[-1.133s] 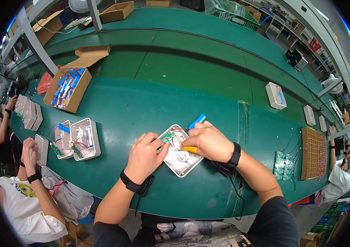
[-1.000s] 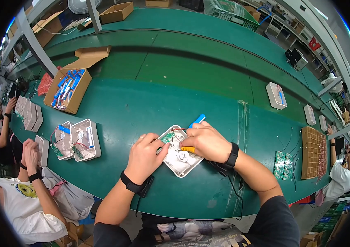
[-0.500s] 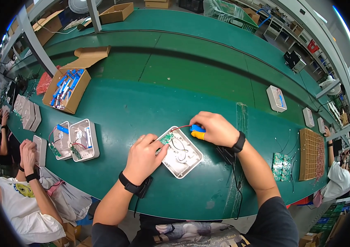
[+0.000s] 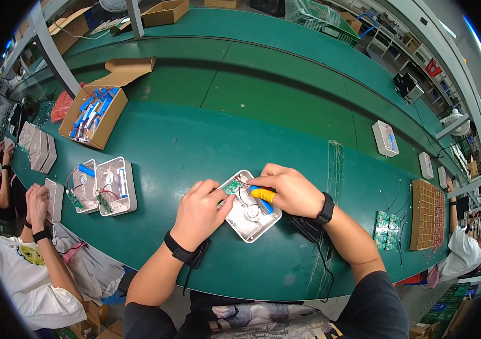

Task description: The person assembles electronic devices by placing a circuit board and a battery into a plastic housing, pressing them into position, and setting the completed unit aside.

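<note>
The white casing [image 4: 241, 227] sits on the counter [image 4: 195, 141] right in front of me, open side up and turned cornerwise, with corners near 12, 3, 6 and 10 o'clock. I take that angle to suit both forearms, which come in from 7 and 5 o'clock.

My left hand [image 4: 200, 210] is half curled at the casing's 10 o'clock side, thumb and forefinger close together by the green circuit board [image 4: 232, 187]. It probably bears down there so that neither board nor casing slides; whether it truly pinches anything, I can't tell.

My right hand [image 4: 294, 195] is closed loosely over the blue cell [image 4: 266, 207], the digit in the yellow cover [image 4: 262, 195] lying across its middle. That cover looks like grip or protection for the skin. The cell lies inside the casing, along the wall facing 2 o'clock. Its long axis runs from 11 to 5 o'clock, parallel to that wall, with the bare lower end pointing at 5; my fingers partly hide the upper end.

The carton of blue cells [image 4: 115, 120] stands at 10 o'clock, two more open casings [image 4: 130, 204] at 9, and the loose boards [image 4: 387, 229] at 3, perhaps spread out that way to leave me elbow room.
</note>
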Demonstrator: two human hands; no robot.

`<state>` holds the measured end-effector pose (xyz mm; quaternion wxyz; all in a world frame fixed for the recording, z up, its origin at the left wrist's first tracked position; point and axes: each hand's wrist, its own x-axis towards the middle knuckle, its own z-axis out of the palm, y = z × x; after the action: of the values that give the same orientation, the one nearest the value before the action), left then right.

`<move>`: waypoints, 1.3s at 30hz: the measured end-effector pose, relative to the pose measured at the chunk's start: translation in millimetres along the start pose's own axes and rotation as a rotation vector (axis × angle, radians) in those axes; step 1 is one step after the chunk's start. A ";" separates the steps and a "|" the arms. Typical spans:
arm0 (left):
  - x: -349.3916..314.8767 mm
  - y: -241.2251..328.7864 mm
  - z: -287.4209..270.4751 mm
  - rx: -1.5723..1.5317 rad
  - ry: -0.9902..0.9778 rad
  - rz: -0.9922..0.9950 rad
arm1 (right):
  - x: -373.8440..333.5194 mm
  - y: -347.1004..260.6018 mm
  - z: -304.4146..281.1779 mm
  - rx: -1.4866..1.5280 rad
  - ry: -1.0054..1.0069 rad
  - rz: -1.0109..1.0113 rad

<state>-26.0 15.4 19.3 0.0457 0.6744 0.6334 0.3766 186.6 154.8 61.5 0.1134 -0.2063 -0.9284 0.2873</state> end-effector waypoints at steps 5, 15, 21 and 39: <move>-0.6 1.4 0.8 -0.007 0.001 0.006 | 0.3 -0.1 3.6 -0.027 -0.074 0.040; -0.6 1.7 -1.1 -0.016 0.001 0.002 | -4.4 -7.9 -14.3 0.001 -0.262 0.094; 0.5 -2.3 -1.4 -0.026 -0.007 -0.003 | -3.6 -9.5 -19.4 0.011 -0.340 0.132; 8.0 19.5 -3.8 0.032 -0.214 0.101 | -8.0 2.4 -7.5 0.043 -0.310 -0.030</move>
<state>-12.8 17.1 36.2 0.0834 0.7423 0.5962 0.2943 196.9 156.7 65.5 -0.0229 -0.1433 -0.9314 0.3337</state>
